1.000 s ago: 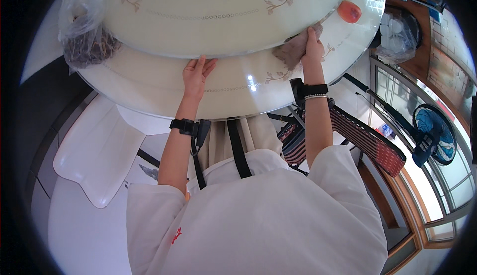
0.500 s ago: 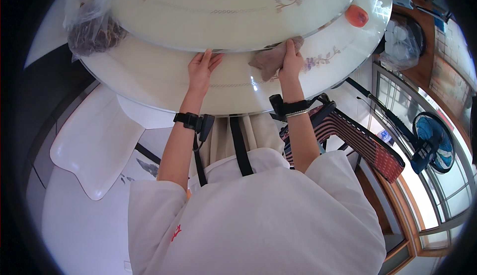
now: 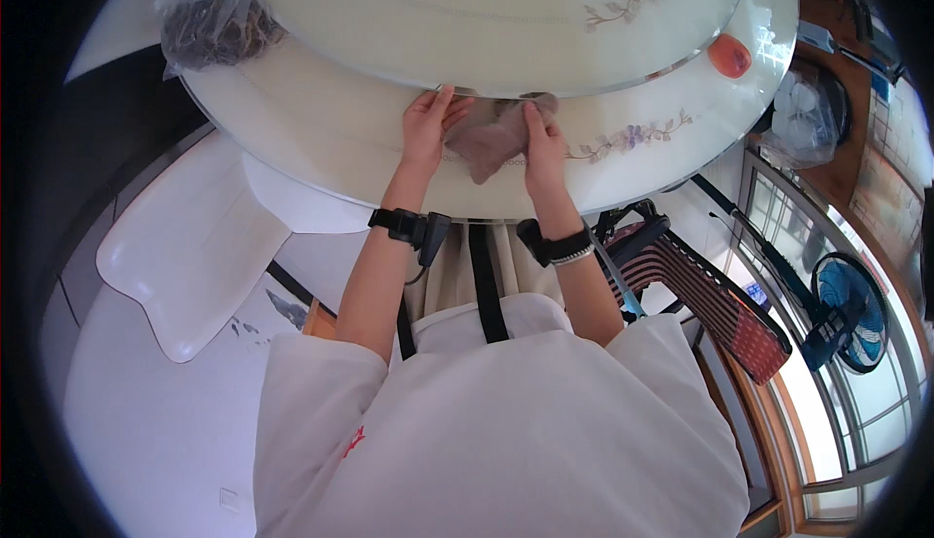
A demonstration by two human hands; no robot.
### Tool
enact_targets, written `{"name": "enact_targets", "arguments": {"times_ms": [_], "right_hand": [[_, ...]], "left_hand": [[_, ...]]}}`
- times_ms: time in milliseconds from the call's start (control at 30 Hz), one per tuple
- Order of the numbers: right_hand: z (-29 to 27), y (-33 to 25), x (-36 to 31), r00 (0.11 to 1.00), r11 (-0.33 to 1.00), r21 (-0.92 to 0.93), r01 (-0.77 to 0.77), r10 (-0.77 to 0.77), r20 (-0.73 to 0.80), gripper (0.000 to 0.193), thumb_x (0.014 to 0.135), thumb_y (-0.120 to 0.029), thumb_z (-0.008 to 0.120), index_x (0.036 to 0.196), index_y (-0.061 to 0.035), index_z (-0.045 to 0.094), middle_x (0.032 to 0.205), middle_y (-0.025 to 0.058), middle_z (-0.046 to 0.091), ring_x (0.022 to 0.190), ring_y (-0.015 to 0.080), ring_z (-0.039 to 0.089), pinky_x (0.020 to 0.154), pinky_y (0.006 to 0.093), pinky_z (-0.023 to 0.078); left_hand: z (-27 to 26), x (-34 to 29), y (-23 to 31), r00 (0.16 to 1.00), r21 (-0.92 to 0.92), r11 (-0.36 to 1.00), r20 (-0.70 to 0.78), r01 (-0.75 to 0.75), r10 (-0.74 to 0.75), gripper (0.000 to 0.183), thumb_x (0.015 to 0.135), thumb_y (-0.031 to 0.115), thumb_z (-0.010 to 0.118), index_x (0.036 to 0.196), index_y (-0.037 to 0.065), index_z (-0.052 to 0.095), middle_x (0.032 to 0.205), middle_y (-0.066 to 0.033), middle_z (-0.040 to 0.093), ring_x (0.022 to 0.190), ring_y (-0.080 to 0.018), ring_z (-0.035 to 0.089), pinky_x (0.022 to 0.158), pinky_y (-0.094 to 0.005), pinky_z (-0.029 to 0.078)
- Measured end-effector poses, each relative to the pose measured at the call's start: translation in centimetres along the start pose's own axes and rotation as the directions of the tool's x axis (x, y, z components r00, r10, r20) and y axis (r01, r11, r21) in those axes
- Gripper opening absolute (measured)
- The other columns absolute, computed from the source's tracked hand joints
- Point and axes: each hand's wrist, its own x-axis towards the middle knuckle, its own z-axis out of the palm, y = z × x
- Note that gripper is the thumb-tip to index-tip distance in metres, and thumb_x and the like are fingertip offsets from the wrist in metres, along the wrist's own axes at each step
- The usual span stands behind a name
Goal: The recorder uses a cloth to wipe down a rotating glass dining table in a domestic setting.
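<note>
A round glass turntable (image 3: 486, 61) with a printed flower pattern sits on a larger round table (image 3: 321, 149). At the turntable's near edge, my left hand (image 3: 428, 129) is closed on the rim, with the thumb at the edge and the fingers partly beneath. Just to its right, my right hand (image 3: 545, 149) grips a greyish-brown cloth (image 3: 484, 145) against the same rim, thumb uppermost. The cloth is crumpled and hangs toward me, its left part touching or nearly touching my left fingers. Its far side lies partly under the glass edge, and my right fingers are mostly hidden.
A clear plastic bag with dark contents (image 3: 219, 27) lies at the table's left. A red-orange round object (image 3: 729, 55) rests on the right side. Around the table are a white chair (image 3: 185, 256), a striped folding chair (image 3: 700, 290) and a blue fan (image 3: 846, 309).
My right hand has brought the cloth leftward along the turntable's rim, close to my left hand. My left hand stays on the rim. The whole view has shifted slightly.
</note>
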Motion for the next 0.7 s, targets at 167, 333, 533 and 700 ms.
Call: {"name": "enact_targets", "arguments": {"times_ms": [167,333,533,700], "right_hand": [[-3.1,-3.7,0.0,0.895,0.851,-0.332,0.407,-0.443,-0.040,0.035,0.081,-0.022,0.065,0.104,0.0022,0.053,0.095,0.0079,0.058,0.086,0.0139,0.054,0.074,0.0253,0.044],[-3.3,-8.0,1.1,0.643,0.600,-0.471,0.646,-0.761,-0.086,0.037,0.081,-0.019,0.064,0.109,0.0018,0.051,0.104,0.0104,0.055,0.088,0.0170,0.054,0.075,0.0255,0.043],[-3.3,-11.7,3.8,0.603,0.222,-0.835,0.504,-0.782,0.157,0.036,0.080,-0.015,0.060,0.114,-0.0076,0.052,0.116,0.0135,0.044,0.099,0.0278,0.048,0.082,0.0354,0.042],[-2.0,-11.1,4.3,0.453,-0.030,-0.890,0.455,-0.852,0.260,0.032,0.076,-0.012,0.058,0.108,-0.0131,0.057,0.105,0.0086,0.051,0.090,0.0267,0.050,0.078,0.0376,0.043]], "left_hand": [[-0.3,-0.3,1.2,0.994,-0.072,0.996,0.102,0.050,-0.042,0.015,0.085,0.015,0.058,0.091,0.002,0.054,0.091,-0.0072,0.058,0.088,-0.0187,0.059,0.079,-0.0286,0.049],[-1.2,0.6,3.0,0.999,-0.203,0.979,0.034,0.015,-0.008,0.020,0.088,0.019,0.055,0.100,0.003,0.052,0.098,-0.0080,0.057,0.092,-0.0191,0.056,0.085,-0.0301,0.047],[-3.3,2.1,4.5,1.000,-0.198,0.980,-0.024,-0.021,0.016,0.027,0.088,0.026,0.053,0.103,0.004,0.052,0.103,-0.0075,0.057,0.097,-0.0185,0.055,0.087,-0.0330,0.046],[-3.4,2.3,4.2,1.000,-0.146,0.989,0.021,0.002,0.001,0.033,0.089,0.031,0.050,0.106,0.003,0.051,0.105,-0.0090,0.057,0.098,-0.0195,0.056,0.086,-0.0339,0.047]]}}
